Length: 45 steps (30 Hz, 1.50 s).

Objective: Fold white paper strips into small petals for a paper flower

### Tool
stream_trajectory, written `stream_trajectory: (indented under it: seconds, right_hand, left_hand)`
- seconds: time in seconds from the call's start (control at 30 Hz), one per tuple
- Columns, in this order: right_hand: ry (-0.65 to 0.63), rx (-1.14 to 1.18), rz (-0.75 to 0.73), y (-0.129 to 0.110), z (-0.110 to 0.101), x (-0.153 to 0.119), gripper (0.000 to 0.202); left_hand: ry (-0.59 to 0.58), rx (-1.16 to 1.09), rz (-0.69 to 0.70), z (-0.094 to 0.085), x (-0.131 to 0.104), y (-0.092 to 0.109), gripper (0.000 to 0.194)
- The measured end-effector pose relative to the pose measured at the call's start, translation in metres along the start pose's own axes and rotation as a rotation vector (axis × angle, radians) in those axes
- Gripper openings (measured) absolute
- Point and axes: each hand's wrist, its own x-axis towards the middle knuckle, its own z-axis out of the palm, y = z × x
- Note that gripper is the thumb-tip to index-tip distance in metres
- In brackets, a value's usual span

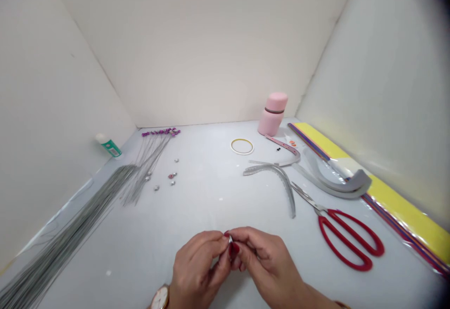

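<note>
My left hand [200, 264] and my right hand [265, 262] meet at the front middle of the white table, fingertips touching. Pinched between them is a small silvery piece [230, 239], mostly hidden by the fingers and the red nails, so its exact kind is not visible. Both hands are closed around it. Further off, to the left, several small silvery curled pieces [156, 188] lie scattered, one with a reddish middle. Grey strips [281, 177] lie bent to the right, beyond my right hand. Red-handled scissors [321, 209] rest beside them with the blades slightly apart.
At left lie a long bundle of grey wires [80, 220] and wire stems with purple tips [161, 132]. A green glue stick [110, 146] is near the left wall. Further back are a tape roll [242, 153], pink flask [272, 116], pink measuring tape [283, 146] and yellow sheets [404, 201].
</note>
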Motion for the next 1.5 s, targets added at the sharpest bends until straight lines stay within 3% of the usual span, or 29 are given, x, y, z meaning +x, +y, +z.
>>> stream_trajectory:
  seconds: [0.13, 0.4, 0.73, 1.3, 1.5]
  right_hand:
    - [0.019, -0.045, -0.023, 0.002, 0.000, 0.000, 0.020]
    - [0.085, 0.031, 0.035, 0.003, 0.000, 0.003, 0.022]
    - [0.125, 0.181, 0.160, -0.001, 0.001, 0.007, 0.019]
    - [0.131, -0.219, -0.074, 0.010, 0.000, 0.000, 0.022]
    - [0.111, -0.311, -0.166, 0.008, -0.001, 0.002, 0.024]
  left_hand:
    - [-0.058, -0.040, -0.001, -0.001, -0.001, 0.000, 0.018]
    - [-0.123, -0.351, -0.362, 0.001, 0.003, 0.001, 0.017]
    - [-0.110, -0.423, -0.503, 0.005, -0.002, -0.001, 0.015]
    - [-0.081, -0.192, -0.202, 0.002, 0.003, 0.001, 0.024]
    - [-0.051, -0.118, -0.153, 0.002, 0.005, -0.001, 0.017]
